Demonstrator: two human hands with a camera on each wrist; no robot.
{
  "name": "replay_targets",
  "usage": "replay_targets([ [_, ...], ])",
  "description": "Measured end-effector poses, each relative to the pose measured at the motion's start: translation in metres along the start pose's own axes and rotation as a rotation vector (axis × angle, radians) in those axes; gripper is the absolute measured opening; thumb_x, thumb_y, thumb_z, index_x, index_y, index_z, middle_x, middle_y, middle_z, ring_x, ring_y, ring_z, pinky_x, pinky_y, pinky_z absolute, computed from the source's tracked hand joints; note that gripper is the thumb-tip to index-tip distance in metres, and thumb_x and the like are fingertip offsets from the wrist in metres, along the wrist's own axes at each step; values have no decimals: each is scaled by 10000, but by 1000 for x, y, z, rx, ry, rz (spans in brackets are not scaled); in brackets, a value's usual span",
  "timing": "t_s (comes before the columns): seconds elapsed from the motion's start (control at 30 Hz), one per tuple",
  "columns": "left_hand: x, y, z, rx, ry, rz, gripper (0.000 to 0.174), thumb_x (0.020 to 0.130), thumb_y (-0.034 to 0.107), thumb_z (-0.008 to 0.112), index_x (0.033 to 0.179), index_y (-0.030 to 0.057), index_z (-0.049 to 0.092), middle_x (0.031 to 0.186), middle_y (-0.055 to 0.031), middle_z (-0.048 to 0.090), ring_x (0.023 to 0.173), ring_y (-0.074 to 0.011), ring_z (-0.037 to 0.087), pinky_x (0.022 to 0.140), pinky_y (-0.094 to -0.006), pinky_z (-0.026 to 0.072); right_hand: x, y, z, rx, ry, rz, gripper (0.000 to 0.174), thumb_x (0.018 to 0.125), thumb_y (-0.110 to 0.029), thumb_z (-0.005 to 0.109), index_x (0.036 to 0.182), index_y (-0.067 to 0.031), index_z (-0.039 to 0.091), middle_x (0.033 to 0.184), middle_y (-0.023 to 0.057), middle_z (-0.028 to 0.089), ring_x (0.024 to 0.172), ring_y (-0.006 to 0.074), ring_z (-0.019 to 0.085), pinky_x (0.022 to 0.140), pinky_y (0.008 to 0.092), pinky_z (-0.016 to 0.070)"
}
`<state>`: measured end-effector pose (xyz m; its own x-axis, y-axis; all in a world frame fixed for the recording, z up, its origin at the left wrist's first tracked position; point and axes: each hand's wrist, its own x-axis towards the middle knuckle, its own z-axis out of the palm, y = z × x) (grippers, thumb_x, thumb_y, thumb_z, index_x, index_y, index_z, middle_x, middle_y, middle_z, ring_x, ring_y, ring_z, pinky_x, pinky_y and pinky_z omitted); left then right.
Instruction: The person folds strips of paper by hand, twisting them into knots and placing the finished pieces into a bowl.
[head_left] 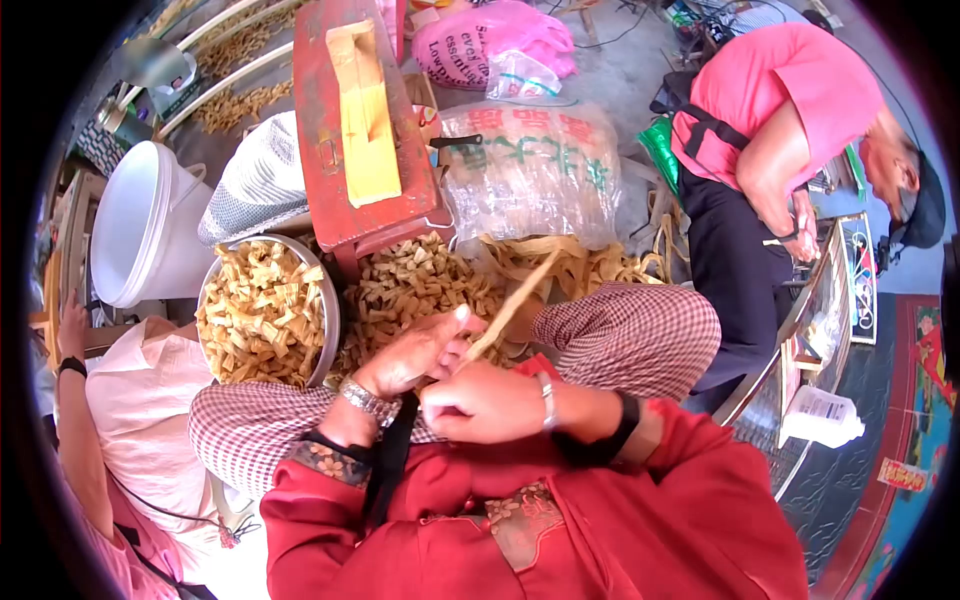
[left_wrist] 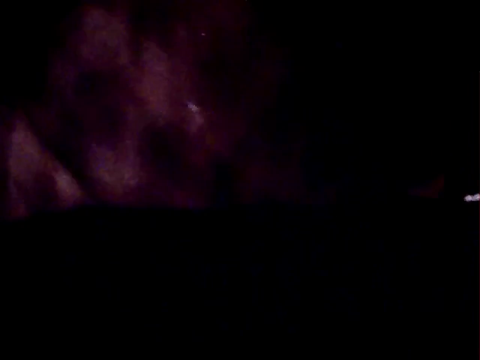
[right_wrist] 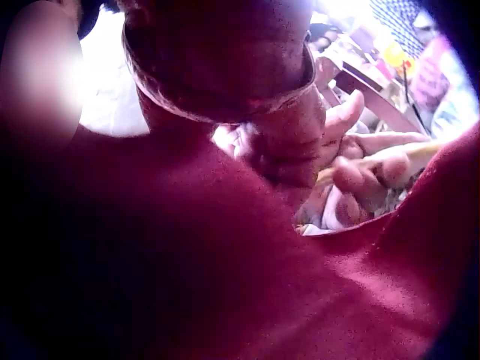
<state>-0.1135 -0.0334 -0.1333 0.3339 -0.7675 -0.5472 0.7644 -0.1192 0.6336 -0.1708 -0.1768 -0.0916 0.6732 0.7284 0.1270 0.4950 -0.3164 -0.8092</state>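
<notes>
Head view: dried strip (head_left: 520, 292) is at my hands, long free end angled up and away. My left hand (head_left: 415, 352) has its fingers clamped on it; my right hand (head_left: 485, 405) is curled at the near end, pinch hidden, can't tell. Left wrist view too dark.

Progress, my read: plenty of pieces folded, this strip unfinished, loose strips (head_left: 590, 265) left over ahead.

Containers: metal basin (head_left: 330, 325) heaped with folded pieces (head_left: 260, 320), pile (head_left: 415, 290) beside it. White bucket (head_left: 125, 225) tilted, contents unclear. Printed plastic sack (head_left: 535, 175) bulging, contents unreadable.
</notes>
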Motion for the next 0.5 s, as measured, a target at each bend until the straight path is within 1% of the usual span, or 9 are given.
replay_targets([
  [0.07, 13, 1, 10, -26, 41, 151, 496, 937, 447, 503, 1192, 21, 515, 788, -37, 584, 654, -81, 530, 597, -221, 449, 10, -8, 11, 153, 61, 294, 101, 839, -134, 564, 821, -39, 593, 770, 114, 628, 685, 269, 618, 648, 359, 478],
  [0.1, 11, 3, 8, -137, 97, 135, 295, 933, 276, 559, 1101, 34, 556, 702, 7, 523, 566, -32, 454, 478, -179, 373, 13, -9, 7, 295, 103, 233, 98, 852, -121, 559, 862, -32, 599, 808, 136, 637, 703, 282, 624, 648, 368, 480],
  [0.13, 15, -1, 0, -224, 134, 143, 219, 932, 182, 538, 1092, 34, 535, 662, 35, 455, 506, -21, 374, 405, -175, 303, 16, -19, 0, 327, 215, 175, 125, 847, -108, 538, 918, -23, 597, 752, 165, 614, 685, 328, 602, 666, 395, 475],
  [0.2, 11, -3, -12, -597, 153, 165, 200, 919, 110, 521, 1103, 32, 507, 644, 39, 424, 489, -35, 355, 385, -178, 285, 17, -22, -5, 469, 274, 107, 171, 852, -132, 572, 995, -39, 595, 836, 122, 596, 784, 287, 588, 746, 363, 479],
  [0.3, 5, -5, -10, -785, 283, 304, 184, 925, 122, 495, 1082, 26, 490, 627, 40, 386, 475, -56, 325, 381, -199, 282, 16, -24, 4, -131, 454, 37, 236, 817, -155, 609, 1035, -65, 600, 917, 66, 554, 893, 243, 554, 803, 345, 468],
  [0.33, 1, -5, -7, -825, 329, 340, 178, 927, 130, 493, 1072, 25, 492, 625, 41, 380, 476, -60, 321, 382, -205, 284, 16, -22, 7, -177, 463, 13, 260, 788, -148, 639, 1035, -71, 612, 955, 61, 556, 895, 241, 563, 780, 341, 479],
  [0.4, -5, -10, -9, -758, 316, 388, 228, 948, 163, 466, 1117, 11, 477, 623, 42, 364, 498, -73, 334, 428, -216, 317, 17, -17, 13, -266, 480, -36, 315, 730, -134, 698, 1034, -85, 634, 1031, 52, 561, 898, 238, 582, 734, 332, 500],
  [0.43, -4, -13, -11, -753, 336, 398, 239, 951, 166, 462, 1131, 8, 472, 625, 43, 364, 503, -75, 339, 441, -217, 326, 18, -17, 14, -287, 494, -37, 311, 695, -126, 702, 998, -94, 644, 995, 38, 578, 910, 230, 579, 739, 313, 502],
  [0.5, -5, -14, -12, -729, 339, 396, 265, 951, 179, 477, 1157, 13, 465, 640, 39, 382, 519, -77, 366, 457, -215, 344, 22, -12, 15, -322, 503, -161, 282, 688, -125, 701, 962, -95, 646, 965, 30, 584, 894, 226, 577, 740, 311, 501],
])
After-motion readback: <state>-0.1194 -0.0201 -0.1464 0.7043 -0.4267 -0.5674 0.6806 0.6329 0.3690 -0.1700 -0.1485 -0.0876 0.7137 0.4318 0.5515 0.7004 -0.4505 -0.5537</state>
